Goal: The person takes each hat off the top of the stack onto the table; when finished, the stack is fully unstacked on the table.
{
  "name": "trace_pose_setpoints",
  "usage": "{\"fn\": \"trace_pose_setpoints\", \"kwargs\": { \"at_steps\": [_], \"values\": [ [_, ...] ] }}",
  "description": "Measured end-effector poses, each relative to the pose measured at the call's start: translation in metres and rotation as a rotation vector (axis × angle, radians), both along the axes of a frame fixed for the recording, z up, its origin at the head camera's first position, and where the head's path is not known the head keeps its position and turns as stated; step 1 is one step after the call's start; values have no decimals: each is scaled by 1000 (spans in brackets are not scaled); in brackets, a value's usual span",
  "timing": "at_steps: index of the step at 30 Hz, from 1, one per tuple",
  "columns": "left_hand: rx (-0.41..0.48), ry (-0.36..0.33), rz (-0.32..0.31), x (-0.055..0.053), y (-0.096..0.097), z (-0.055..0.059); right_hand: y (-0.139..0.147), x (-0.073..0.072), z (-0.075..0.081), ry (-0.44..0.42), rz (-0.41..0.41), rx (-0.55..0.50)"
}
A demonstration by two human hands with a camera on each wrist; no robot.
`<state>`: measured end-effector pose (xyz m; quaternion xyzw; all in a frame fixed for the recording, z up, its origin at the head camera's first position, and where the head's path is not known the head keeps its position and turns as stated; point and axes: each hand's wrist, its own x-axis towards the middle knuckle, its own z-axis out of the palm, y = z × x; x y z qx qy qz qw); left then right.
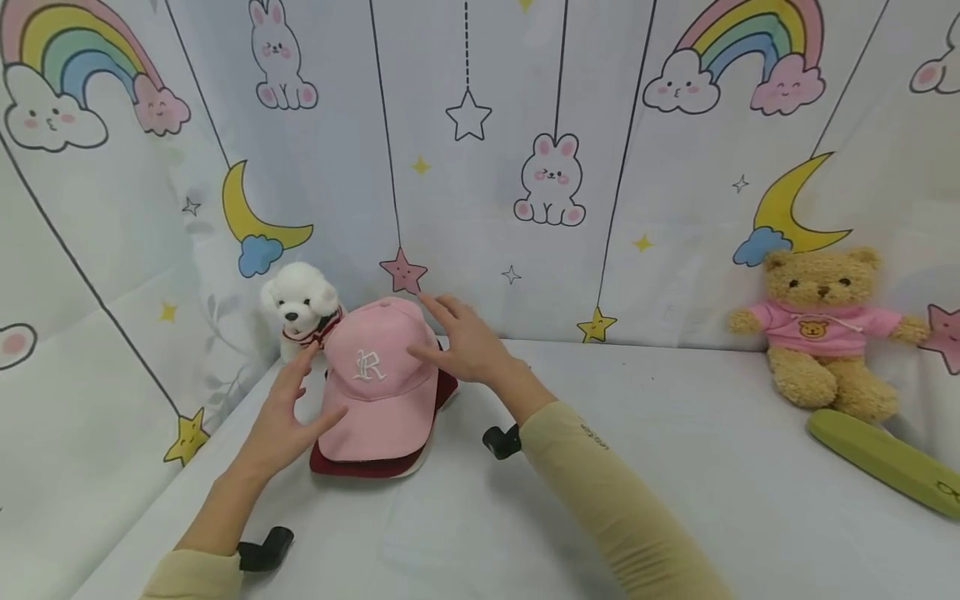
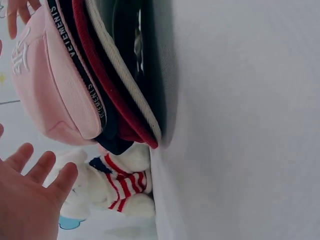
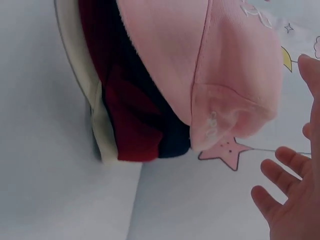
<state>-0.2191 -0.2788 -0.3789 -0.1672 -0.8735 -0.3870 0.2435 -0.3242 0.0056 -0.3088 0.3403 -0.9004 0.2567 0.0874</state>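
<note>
A pink baseball cap (image 1: pixel 384 367) with a white embroidered letter tops a stack of caps on the white table. Beneath it show a dark cap (image 3: pixel 172 135), a dark red cap (image 3: pixel 131 120) and a cream cap (image 3: pixel 102 135). My left hand (image 1: pixel 279 429) is at the left side of the stack, fingers spread and nothing held. At the right side, my right hand (image 1: pixel 468 346) has its fingers apart, overlapping the pink cap's edge in the head view. Both wrist views show a gap between palm and pink cap.
Behind the caps on the left sits a white plush dog (image 1: pixel 300 300) in a red-striped top. A teddy bear (image 1: pixel 821 333) in a pink shirt sits against the curtain at right, with a green elongated case (image 1: pixel 885 462) before it. The printed curtain (image 1: pixel 480 208) backs the table (image 1: pixel 600 433).
</note>
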Motion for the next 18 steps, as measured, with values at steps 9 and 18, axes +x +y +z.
{"fn": "trace_pose_setpoints", "kwargs": {
  "at_steps": [9,18],
  "values": [
    [45,-191,52,4,-9,-5,-16,-1,-11,-99,-6,-80],
    [24,-385,107,4,-11,-6,-24,-1,-18,-213,-42,-116]
  ]
}}
